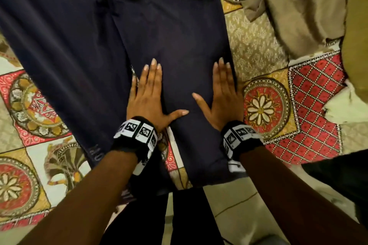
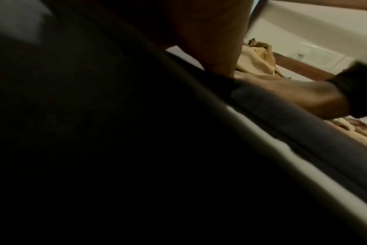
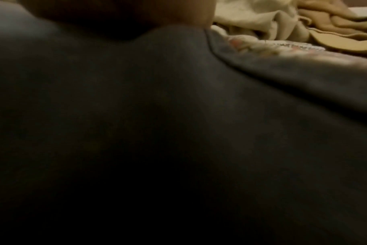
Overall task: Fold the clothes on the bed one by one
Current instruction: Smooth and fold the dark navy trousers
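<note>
On the patterned patchwork bedspread [image 1: 258,45], left hand [image 1: 147,93] and right hand [image 1: 225,93], fingers straight and together, are pressing flat the dark navy fabric trousers [image 1: 99,36], unfolded, with a crumpled beige garment [image 1: 298,6] waiting at two o'clock.

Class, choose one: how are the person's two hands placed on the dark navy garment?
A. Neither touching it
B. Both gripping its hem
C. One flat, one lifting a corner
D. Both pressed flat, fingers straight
D: the left hand and right hand lie flat, fingers straight, on the navy garment.
</note>
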### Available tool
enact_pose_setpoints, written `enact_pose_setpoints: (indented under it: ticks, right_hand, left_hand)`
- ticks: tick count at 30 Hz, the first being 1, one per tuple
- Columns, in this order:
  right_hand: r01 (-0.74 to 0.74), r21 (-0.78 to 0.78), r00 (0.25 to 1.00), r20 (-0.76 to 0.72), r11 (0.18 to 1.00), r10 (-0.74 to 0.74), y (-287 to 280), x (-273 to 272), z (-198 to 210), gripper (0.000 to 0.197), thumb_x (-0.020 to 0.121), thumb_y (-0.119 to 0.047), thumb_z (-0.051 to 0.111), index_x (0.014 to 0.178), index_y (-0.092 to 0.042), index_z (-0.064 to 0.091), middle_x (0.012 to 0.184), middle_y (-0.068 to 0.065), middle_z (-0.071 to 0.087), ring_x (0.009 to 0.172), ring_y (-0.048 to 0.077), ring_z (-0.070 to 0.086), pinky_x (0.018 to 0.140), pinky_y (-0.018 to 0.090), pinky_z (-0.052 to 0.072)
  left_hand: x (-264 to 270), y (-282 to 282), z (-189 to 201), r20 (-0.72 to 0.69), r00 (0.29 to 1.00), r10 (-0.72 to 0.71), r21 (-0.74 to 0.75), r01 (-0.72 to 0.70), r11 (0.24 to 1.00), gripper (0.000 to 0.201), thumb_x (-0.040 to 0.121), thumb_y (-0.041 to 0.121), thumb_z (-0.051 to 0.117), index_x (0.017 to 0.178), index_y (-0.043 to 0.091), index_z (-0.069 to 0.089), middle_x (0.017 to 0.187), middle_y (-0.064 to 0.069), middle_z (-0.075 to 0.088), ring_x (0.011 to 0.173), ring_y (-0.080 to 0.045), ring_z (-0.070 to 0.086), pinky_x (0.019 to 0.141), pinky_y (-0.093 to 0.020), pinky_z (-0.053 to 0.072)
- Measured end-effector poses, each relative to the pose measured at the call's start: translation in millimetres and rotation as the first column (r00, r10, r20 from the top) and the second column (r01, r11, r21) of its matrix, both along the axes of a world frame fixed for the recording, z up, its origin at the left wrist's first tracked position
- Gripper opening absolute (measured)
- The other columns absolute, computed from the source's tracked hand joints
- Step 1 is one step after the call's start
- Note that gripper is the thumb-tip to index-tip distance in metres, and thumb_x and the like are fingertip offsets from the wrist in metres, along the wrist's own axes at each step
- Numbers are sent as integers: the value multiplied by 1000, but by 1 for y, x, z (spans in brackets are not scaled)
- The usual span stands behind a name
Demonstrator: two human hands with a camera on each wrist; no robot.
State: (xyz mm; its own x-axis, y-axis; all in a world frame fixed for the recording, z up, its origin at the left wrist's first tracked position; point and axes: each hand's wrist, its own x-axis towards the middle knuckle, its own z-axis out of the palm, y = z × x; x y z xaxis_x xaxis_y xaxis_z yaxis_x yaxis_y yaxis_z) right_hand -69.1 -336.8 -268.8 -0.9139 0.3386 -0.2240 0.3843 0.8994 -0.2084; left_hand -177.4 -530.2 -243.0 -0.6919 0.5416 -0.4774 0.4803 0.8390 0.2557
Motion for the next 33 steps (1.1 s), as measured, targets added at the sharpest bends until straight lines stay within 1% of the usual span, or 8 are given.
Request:
enact_pose_setpoints:
  ticks: [4, 8, 10, 21, 26, 29, 31, 33]
  right_hand:
    - [161, 17, 986, -34, 987, -160, -2, 18, 13, 92, 100, -64, 40, 159, 0, 13, 168, 19, 6, 156, 33, 6, 126, 52, 10]
    - [-181, -78, 981, -79, 980, 175, -44, 65, 19, 69, 103, -33, 49, 157, 1, 23, 166, 18, 15, 155, 32, 14, 126, 49, 13]
    - [-207, -113, 978, -53, 972, 202, -55, 104, 12, 64, 103, -27, 48, 157, -1, 26, 166, 15, 20, 155, 28, 17, 125, 48, 19]
    - [214, 19, 977, -29, 977, -213, -31, 209, 12, 92, 99, -67, 39, 159, -1, 17, 168, 15, 14, 156, 28, 10, 125, 51, 16]
    - [304, -102, 946, -83, 947, -313, -30, 218, 23, 84, 93, -62, 60, 153, -7, 38, 158, 17, 38, 146, 33, 33, 120, 49, 27]
    - [409, -280, 881, -128, 868, -456, -23, 230, 25, 62, 87, -53, 73, 129, -11, 59, 129, 12, 58, 120, 35, 51, 103, 52, 43]
    - [474, -434, 835, -54, 766, -547, -18, 238, 24, 56, 81, -57, 76, 113, -12, 62, 111, 7, 60, 105, 31, 56, 92, 50, 49]
    - [462, -448, 858, 7, 766, -514, -15, 244, 23, 51, 78, -53, 80, 101, -10, 63, 104, 8, 59, 99, 29, 56, 88, 42, 47]
  left_hand:
    - [20, 1, 15, -49, 999, -21, -30, 20, 999, 142, 64, 94, 49, 156, 4, -10, 164, -12, -18, 152, -27, -16, 124, -47, -4]
    - [96, 9, 15, -1, 986, -164, 163, 162, 973, 107, 85, 53, 58, 157, 2, -1, 165, -14, -13, 153, -27, -12, 125, -46, -1]
    - [141, 2, 10, 44, 992, -116, 149, 108, 983, 94, 93, 49, 51, 158, 3, 2, 166, -12, -9, 153, -24, -10, 125, -44, 2]
    - [209, -18, 17, 40, 999, 23, -5, -22, 1000, 129, 75, 92, 34, 156, -1, -4, 164, -17, -14, 153, -30, -13, 124, -50, 4]
    - [254, -37, 25, 106, 991, 78, 99, -89, 991, 114, 76, 49, 71, 157, 1, 6, 165, -16, -3, 153, -33, 0, 124, -45, 12]
    - [259, -45, 30, 199, 883, 425, 415, -469, 780, 82, 74, 20, 80, 144, 4, 40, 143, -12, 42, 133, -30, 44, 113, -41, 38]
    - [257, -44, 27, 272, 748, 605, 473, -652, 593, 78, 73, 23, 85, 138, 6, 46, 127, -3, 47, 118, -25, 54, 104, -35, 46]
    - [252, -35, 20, 276, 686, 674, 425, -716, 554, 71, 71, 36, 87, 128, 9, 55, 113, 0, 51, 104, -24, 60, 96, -35, 50]
